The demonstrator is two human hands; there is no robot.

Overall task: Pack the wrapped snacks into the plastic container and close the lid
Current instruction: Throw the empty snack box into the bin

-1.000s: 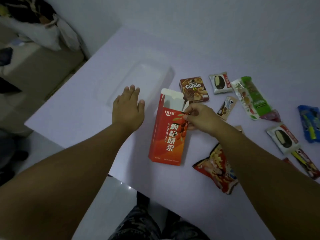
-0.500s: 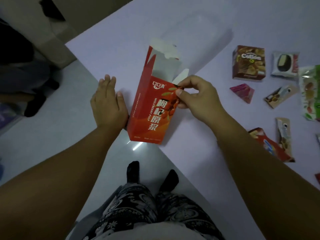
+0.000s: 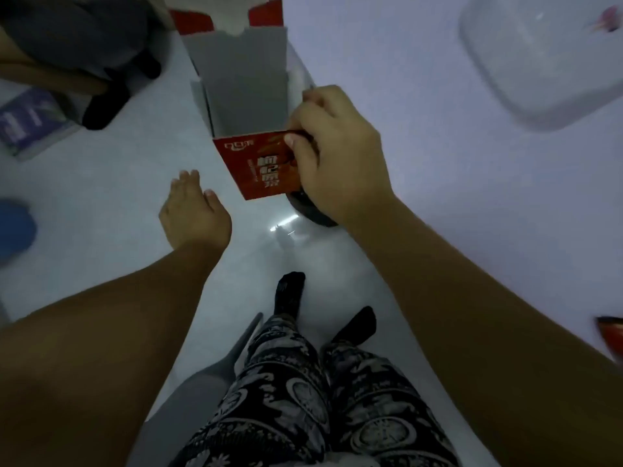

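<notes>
My right hand (image 3: 337, 153) pinches the front edge of an open red carton (image 3: 249, 106), held off the table's corner over the floor; its grey inside faces me and looks empty. My left hand (image 3: 194, 210) hangs below and left of the carton, flat, fingers together, holding nothing. The clear plastic container (image 3: 539, 62) lies on the white table (image 3: 438, 163) at the upper right, well away from both hands. A red snack wrapper (image 3: 610, 335) shows at the right edge.
Below are a pale tiled floor (image 3: 101, 214), my patterned trousers (image 3: 303, 399) and black socks (image 3: 290, 294). A dark bag and shoes (image 3: 101, 62) lie at upper left, with a purple book (image 3: 30, 123) and a blue object (image 3: 13, 227) on the floor.
My right hand has carried the red carton off the table's corner and out over the floor. My left hand left the table and dropped beside it. The view swung down; most snacks went out of sight.
</notes>
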